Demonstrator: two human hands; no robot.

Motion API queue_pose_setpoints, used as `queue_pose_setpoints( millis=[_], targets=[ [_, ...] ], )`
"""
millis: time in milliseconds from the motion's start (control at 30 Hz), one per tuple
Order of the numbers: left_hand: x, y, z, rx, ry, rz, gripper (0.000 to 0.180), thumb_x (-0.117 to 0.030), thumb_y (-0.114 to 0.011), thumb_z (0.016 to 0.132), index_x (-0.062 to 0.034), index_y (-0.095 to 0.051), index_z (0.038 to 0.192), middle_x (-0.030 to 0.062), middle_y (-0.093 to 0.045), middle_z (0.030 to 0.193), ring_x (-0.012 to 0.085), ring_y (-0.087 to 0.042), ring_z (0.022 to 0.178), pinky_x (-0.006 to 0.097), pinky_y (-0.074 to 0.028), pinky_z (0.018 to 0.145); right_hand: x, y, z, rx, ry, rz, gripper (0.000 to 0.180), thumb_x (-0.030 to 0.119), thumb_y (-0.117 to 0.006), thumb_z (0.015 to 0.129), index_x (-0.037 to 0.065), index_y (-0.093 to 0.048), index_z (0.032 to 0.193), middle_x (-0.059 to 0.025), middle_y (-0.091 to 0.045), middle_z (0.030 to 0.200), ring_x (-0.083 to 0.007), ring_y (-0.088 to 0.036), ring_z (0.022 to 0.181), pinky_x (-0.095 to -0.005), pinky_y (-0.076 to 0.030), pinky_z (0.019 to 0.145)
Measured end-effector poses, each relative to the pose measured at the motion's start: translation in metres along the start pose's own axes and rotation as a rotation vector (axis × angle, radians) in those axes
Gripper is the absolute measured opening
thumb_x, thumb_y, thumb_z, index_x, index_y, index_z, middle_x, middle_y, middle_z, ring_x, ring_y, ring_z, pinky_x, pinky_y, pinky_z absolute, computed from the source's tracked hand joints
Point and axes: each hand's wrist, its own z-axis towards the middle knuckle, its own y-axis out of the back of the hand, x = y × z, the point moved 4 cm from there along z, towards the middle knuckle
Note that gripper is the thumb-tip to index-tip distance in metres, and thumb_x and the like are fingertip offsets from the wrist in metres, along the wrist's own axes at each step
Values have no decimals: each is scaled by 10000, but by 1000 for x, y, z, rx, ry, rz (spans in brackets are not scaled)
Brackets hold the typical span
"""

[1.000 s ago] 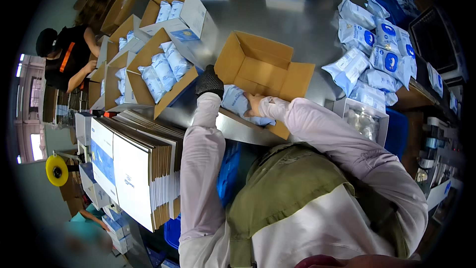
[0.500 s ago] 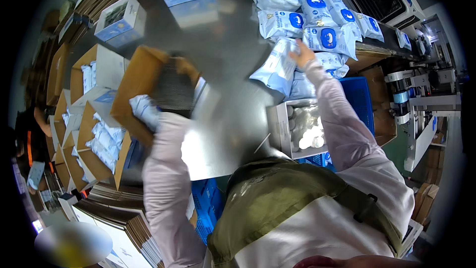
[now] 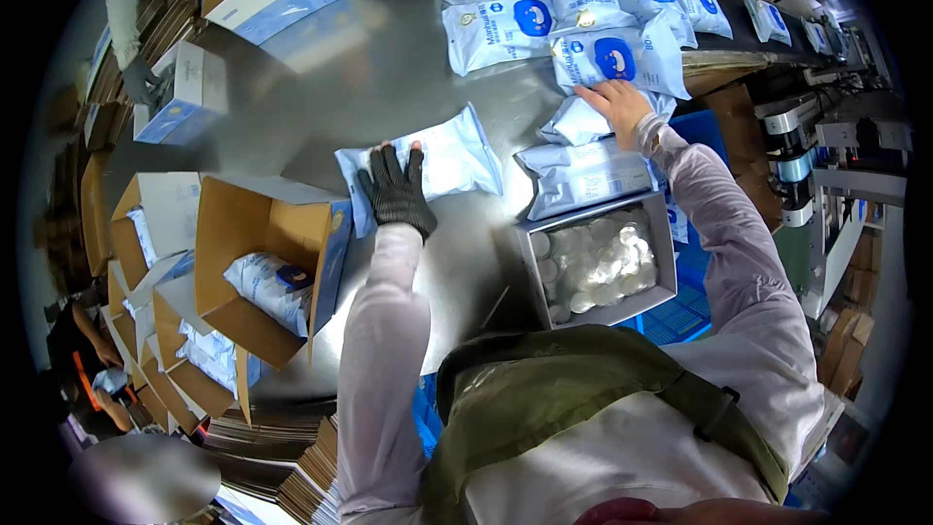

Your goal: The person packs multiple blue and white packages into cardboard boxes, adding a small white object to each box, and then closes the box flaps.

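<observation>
My left hand [image 3: 398, 187], in a dark glove with fingertips showing, lies flat with fingers spread on a light-blue soft wipes pack [image 3: 459, 157]. That pack rests face down on the metal table [image 3: 389, 78]. My bare right hand [image 3: 622, 109] reaches over the stack at the right. Its fingers are stretched out, touching the lower edge of a printed wipes pack [image 3: 614, 56] and the pack beneath it [image 3: 573, 122]. Left of my left forearm, an open carton [image 3: 335, 267] stands tilted with one wipes pack [image 3: 272, 290] inside.
Several open cartons [image 3: 170, 306] with packs stand at the far left. Below my right hand sits an open box [image 3: 664, 277] of round pale discs, beside a blue crate [image 3: 695, 306]. At upper left, another person's gloved hand [image 3: 139, 78] is near a white-and-blue box [image 3: 185, 87].
My left hand has let go of the carton, now standing at left, and rests on a wipes pack. That pack has moved left from the stack. My right hand has shifted to other packs.
</observation>
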Motion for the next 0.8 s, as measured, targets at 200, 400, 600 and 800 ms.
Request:
queue_pose_setpoints(
  millis=[200,400,600,800],
  targets=[
    [17,4,5,-32,45,-134,818,-280,-676,511,-88,-352,1237,131,-423,1075,312,-404,1022,440,-305,897,60,77,28,-490,-102,487,763,84,-730,484,106,-458,1197,-180,-532,996,-355,-508,930,-380,-422,810],
    [28,-34,-65,-18,295,-441,806,-288,-706,555,-50,-324,1224,218,-318,1270,404,-303,1186,439,-314,958,93,88,41,-197,-95,1994,575,22,-664,579,-35,-472,1118,-123,-588,986,-214,-582,876,-300,-460,791],
    [42,-123,-123,164,595,-1685,499,-162,-660,618,-20,-461,1052,164,-562,947,305,-567,852,354,-454,769,88,36,1,-173,-498,2295,417,79,-619,624,-51,-537,1012,-171,-623,897,-282,-624,794,-356,-516,773],
    [5,-44,-160,-353,470,-1185,621,-106,-641,617,-40,-428,1197,176,-472,1170,320,-452,1091,384,-375,905,122,-27,-3,70,-687,1850,406,159,-657,652,-27,-556,999,-139,-624,871,-259,-616,755,-354,-512,718]
  ],
)
